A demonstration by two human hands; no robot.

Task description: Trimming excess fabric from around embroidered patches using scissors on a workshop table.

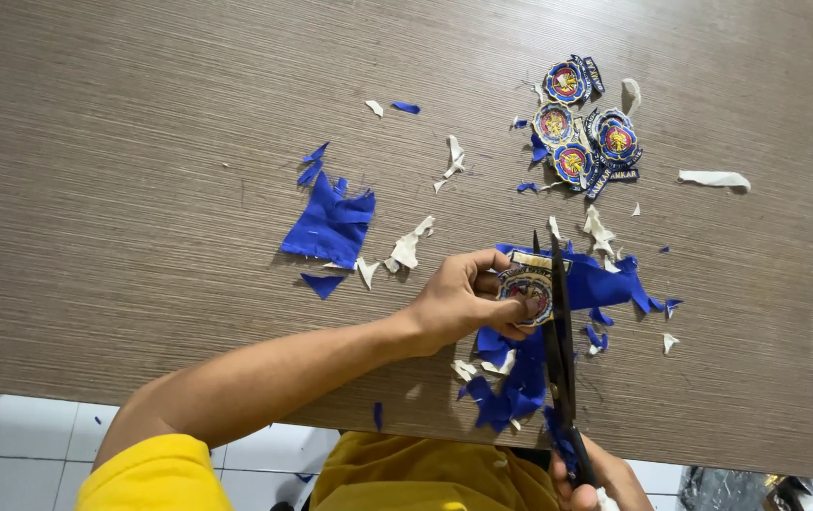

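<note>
While the left hand (468,301) pinches a round embroidered patch (527,291) above the counter (141,142), the right hand (588,478) grips black scissors (560,331). Blades run beside the left fingers (511,308); a slip could nick them or the patch's edge.

Matt wood-grain table (141,114), blue cloth scraps (331,227) (frayed), embroidered patches (582,132)

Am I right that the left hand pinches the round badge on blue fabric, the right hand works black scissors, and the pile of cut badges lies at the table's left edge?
Not quite: the head view shows the pile of cut badges at the table's upper right. Left hand, round badge, right hand and black scissors are as you say.
</note>
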